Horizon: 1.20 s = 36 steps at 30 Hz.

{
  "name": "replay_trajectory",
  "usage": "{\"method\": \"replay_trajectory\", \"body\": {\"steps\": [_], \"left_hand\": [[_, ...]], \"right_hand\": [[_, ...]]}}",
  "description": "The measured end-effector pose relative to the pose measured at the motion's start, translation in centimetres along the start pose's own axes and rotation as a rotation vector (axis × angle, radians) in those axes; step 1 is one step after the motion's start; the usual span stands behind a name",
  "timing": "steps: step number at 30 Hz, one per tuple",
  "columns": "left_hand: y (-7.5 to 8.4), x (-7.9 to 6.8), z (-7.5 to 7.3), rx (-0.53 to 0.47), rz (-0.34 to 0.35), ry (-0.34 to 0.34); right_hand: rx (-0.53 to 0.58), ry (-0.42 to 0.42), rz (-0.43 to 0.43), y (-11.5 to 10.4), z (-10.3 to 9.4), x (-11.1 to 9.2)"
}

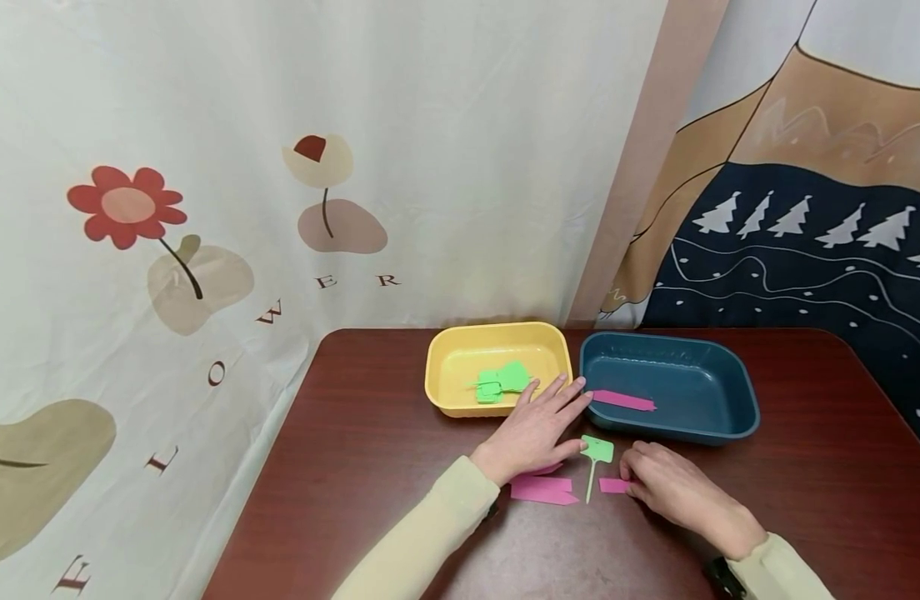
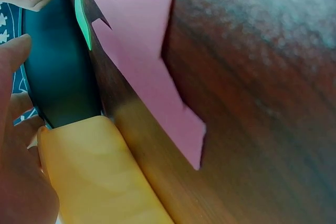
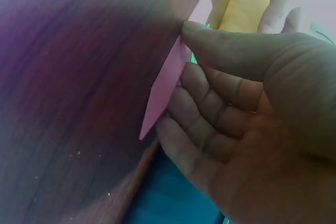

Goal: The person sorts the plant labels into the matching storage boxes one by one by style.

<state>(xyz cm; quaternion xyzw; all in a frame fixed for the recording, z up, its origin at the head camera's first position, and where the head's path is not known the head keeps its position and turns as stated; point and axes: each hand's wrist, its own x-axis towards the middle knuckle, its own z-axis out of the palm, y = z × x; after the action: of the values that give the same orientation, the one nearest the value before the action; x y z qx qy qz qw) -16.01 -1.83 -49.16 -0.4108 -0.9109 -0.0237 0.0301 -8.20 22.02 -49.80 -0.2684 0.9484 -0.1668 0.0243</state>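
My right hand (image 1: 677,490) is low over the table, in front of the blue tray. Between its thumb and curled fingers it pinches a pink plant label (image 3: 164,80), a flat strip with a pointed end. Outstretched fingers mark my left hand (image 1: 533,435), which reaches over the near corner of the yellow tray and holds nothing visible. Just right of its thumb lies a green T-shaped plant label (image 1: 598,451), stem toward me. More pink labels (image 1: 541,490) lie overlapping below the left hand, partly covered by it in the head view.
Several green labels (image 1: 514,377) lie in the yellow tray (image 1: 439,398) at the table's back. Beside it stands the blue tray (image 1: 707,400), with pink labels (image 1: 623,401) inside. A printed curtain (image 1: 460,208) hangs behind the brown table (image 1: 340,467).
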Motion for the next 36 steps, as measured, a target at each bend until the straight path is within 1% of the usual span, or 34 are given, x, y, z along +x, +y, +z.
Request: {"method": "replay_trajectory", "body": {"steps": [5, 9, 16, 23, 29, 33, 36], "left_hand": [[0.0, 0.1, 0.0, 0.003, 0.002, 0.002], [0.0, 0.1, 0.1, 0.0, 0.004, 0.001], [0.0, 0.0, 0.2, -0.015, 0.002, -0.002], [-0.1, 0.0, 0.2, -0.012, 0.004, 0.005], [-0.1, 0.0, 0.1, -0.014, -0.002, 0.001], [-0.1, 0.0, 0.1, -0.015, -0.003, 0.005], [0.0, 0.0, 0.2, -0.015, -0.003, 0.004]], "right_hand": [[0.03, -0.003, -0.005, 0.2, 0.0, -0.1], [0.076, -0.016, -0.001, 0.4, 0.0, -0.2], [0.124, -0.019, 0.029, 0.4, 0.0, -0.7], [0.152, -0.003, 0.028, 0.4, -0.2, -0.9], [0.169, -0.004, 0.053, 0.3, -0.5, -1.0], [0.165, 0.004, 0.063, 0.3, -0.8, -1.1], [0.146, 0.029, 0.064, 0.3, -1.0, -1.2]]}}
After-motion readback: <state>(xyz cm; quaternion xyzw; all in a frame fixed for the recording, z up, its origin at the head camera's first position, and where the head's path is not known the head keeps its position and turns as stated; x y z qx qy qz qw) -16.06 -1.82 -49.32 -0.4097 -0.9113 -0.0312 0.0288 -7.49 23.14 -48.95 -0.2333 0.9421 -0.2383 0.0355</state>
